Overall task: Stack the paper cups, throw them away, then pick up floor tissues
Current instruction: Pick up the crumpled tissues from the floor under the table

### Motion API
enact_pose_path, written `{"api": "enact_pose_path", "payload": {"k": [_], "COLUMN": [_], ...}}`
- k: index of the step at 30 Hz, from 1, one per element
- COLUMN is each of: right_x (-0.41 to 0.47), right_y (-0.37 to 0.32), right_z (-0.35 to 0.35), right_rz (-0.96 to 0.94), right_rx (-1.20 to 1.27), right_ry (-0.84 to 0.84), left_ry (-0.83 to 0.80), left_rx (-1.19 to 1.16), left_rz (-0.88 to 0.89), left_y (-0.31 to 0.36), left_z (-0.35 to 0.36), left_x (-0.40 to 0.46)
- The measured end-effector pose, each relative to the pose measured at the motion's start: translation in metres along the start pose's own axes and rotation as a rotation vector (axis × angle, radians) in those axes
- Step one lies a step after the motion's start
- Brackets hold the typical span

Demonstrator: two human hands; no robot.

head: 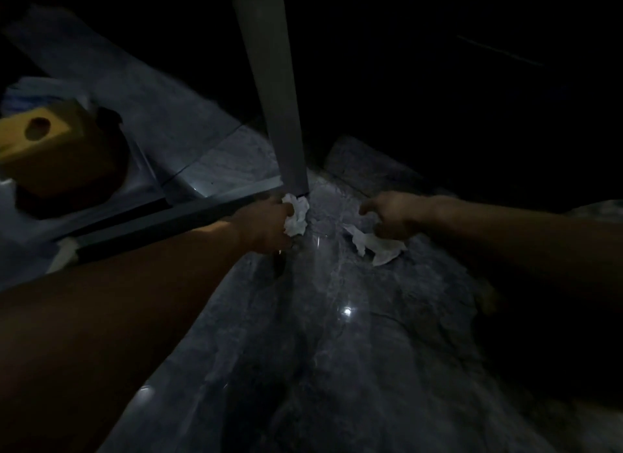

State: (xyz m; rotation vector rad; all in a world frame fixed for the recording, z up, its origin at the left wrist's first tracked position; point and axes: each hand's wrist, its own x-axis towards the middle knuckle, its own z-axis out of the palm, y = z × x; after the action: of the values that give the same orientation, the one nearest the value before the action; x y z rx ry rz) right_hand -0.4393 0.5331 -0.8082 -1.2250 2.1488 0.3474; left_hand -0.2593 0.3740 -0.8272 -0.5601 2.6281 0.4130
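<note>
Head view is showing both arms reaching down to a dim marble floor (337, 334), and the person is working on the last part of the task, the floor tissues. The left hand (266, 225) is closing around a crumpled tissue (296, 216), fingers wrapped on it, right at the foot of a pale table leg (276, 98); tissue and leg are touching or nearly so. The right hand (391, 216) is hanging partly open, fingers curled downward, just above and touching the near edge of a second tissue (374, 247); whether the fingertips are already pinching it is hard to tell in this light. That second tissue is lying flat on the floor, its long axis running from upper left to lower right, and it is sitting directly under the right hand, well clear of the left. The right hand is therefore the nearer one for it, needing only a short drop and a pinch.

Outward from the hands, open floor is extending toward the viewer, giving free room to withdraw. To the left, a dark rail (161, 223) is running across the floor behind the left forearm, and a yellow box (43, 139) with a round hole is standing beyond it. The right and far sides are falling into darkness, so obstacles there cannot be judged. No paper cups are showing.
</note>
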Motion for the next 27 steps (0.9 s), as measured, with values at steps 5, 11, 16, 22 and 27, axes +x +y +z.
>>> {"api": "enact_pose_path", "payload": {"k": [5,11,16,22,27], "right_x": [0.002,0.003,-0.005,-0.011,-0.009], "right_y": [0.005,0.014,0.015,0.008,0.002], "right_z": [-0.003,0.017,0.023,0.030,0.033], "right_rz": [0.034,-0.006,0.010,-0.048,-0.069], "right_rx": [0.021,0.023,0.135,0.148,0.079], "right_ry": [0.048,-0.053,-0.090,-0.229,-0.287], "left_ry": [-0.166,-0.285,-0.321,-0.354,-0.397], "left_rx": [0.056,0.142,0.121,0.181,0.213], "left_rz": [-0.042,-0.037,-0.060,-0.027,-0.047], "left_y": [0.004,0.003,0.004,0.008,0.004], "left_z": [0.002,0.015,0.013,0.024,0.025], "left_x": [0.011,0.022,0.028,0.035,0.038]}}
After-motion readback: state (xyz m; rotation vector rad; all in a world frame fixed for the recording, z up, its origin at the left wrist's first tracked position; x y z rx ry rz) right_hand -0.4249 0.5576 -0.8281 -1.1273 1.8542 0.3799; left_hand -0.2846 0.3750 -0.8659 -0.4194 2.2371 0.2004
